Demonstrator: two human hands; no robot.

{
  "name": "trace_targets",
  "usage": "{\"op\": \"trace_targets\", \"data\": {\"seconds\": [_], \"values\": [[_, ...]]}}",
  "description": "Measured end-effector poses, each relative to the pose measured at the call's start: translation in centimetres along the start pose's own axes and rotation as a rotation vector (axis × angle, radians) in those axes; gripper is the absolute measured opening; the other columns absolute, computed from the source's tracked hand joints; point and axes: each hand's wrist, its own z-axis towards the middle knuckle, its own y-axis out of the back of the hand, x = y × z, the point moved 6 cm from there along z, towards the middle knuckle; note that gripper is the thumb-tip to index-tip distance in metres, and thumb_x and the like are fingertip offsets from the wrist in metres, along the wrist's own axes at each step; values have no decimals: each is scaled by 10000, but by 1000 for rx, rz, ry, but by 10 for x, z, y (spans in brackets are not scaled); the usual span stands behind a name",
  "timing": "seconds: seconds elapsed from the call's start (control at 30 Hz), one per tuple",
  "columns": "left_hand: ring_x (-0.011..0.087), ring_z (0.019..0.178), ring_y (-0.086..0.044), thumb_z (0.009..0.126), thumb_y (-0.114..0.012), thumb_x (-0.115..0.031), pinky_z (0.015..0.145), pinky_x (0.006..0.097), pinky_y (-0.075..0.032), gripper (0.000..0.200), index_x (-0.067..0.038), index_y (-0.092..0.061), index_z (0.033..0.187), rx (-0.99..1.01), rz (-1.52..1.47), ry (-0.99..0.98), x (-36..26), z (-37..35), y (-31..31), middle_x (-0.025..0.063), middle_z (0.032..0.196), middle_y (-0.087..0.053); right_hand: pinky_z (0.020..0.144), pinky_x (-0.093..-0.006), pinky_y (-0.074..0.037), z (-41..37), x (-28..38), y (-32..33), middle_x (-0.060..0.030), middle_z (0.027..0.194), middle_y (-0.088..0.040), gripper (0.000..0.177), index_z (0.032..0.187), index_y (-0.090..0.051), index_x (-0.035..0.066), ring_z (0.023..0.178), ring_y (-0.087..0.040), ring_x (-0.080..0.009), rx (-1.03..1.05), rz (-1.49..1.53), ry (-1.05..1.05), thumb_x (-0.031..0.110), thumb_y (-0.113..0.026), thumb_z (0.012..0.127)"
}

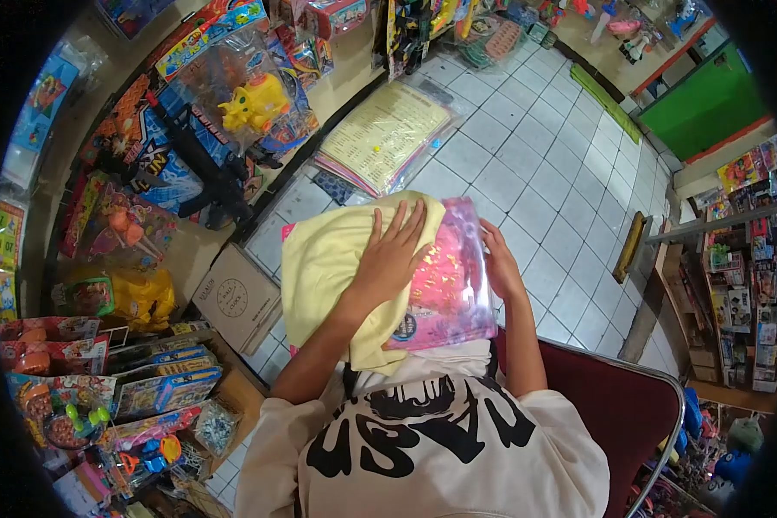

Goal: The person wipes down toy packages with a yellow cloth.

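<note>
My left hand lies flat, fingers spread, on a pale yellow cloth. The cloth covers the left part of a pink and purple package in shiny clear plastic, which rests on my lap. Beside the package's right edge is my right hand, its fingers slightly bent and apart, with the fingertips close to the plastic.
Stacked printed sheets in plastic lie on the tiled floor ahead. A wall clock box and packaged toys stand left. A dark red chair is beneath me; shelves stand right.
</note>
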Motion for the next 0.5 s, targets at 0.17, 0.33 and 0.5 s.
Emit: {"op": "trace_targets", "data": {"seconds": [0.17, 0.33, 0.5], "values": [[299, 1380, -160, 960, -340, -362, 1112, 489, -75, 580, 9, -259, 1400, -54, -93, 37, 15, -2, 19, 148, 1475, -230, 970, -286, -377, 27, 17, -33, -93, 1295, -471, 415, 1381, -319, 84, 1142, -474, -164, 100, -52, 191, 159, -391, 979], [277, 1379, -171, 960, -320, -396, 1121, 450, -91, 590, 0, -273, 1396, 139, 35, -70, 22, -22, -10, 142, 1471, -244, 932, -258, -403, 50, -27, -19, -70, 1209, -537, 411, 1363, -340, 39, 1074, -515, -139, 89, -79, 246, 136, -417, 971], [247, 1382, -173, 960, -315, -407, 1128, 423, -86, 606, -9, -238, 1411, 128, -25, -21, 21, -28, -10, 125, 1480, -228, 1107, -485, -23, 4, 22, -32, -152, 1478, -235, 518, 1416, -240, 30, 1398, -77, -321, 17, -732, 460, 280, -347, 975]]}}
